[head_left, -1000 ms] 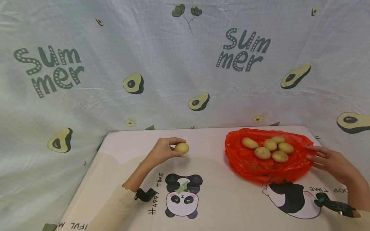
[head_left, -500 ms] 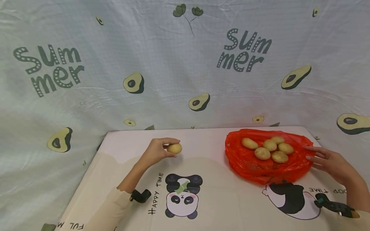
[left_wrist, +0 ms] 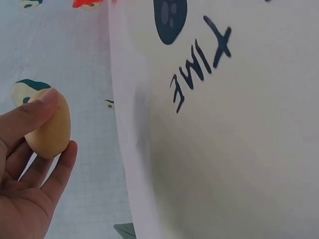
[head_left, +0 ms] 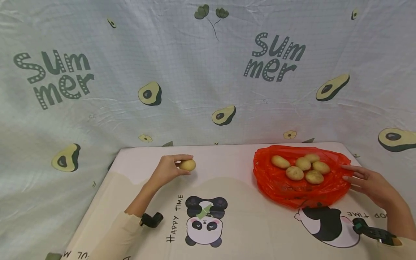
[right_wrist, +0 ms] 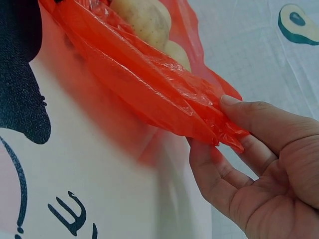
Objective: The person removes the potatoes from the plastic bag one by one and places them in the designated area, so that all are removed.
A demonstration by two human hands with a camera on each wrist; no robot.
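Note:
Between thumb and fingertips, my left hand (head_left: 167, 169) pinches a single potato (head_left: 187, 165) above the table's left half. The left wrist view shows that potato (left_wrist: 52, 127) lengthwise, thumb on one side and fingers on the other. At the right, a red plastic bag (head_left: 279, 193) lies spread with several potatoes (head_left: 295, 173) resting in it. My right hand (head_left: 373, 184) holds the bag's right edge. In the right wrist view, thumb and fingers grip the gathered red plastic (right_wrist: 199, 114), and part of the potatoes (right_wrist: 144, 22) shows behind the film.
A pale tablecloth (head_left: 247, 231) with panda and animal prints covers the table. Behind its far edge hangs a light cloth (head_left: 182, 65) printed with avocados and lettering. Black wrist devices (head_left: 152, 219) sit at both sleeves.
My left hand has moved left with the potato, farther from the red bag. The right hand and the bag have stayed almost in place.

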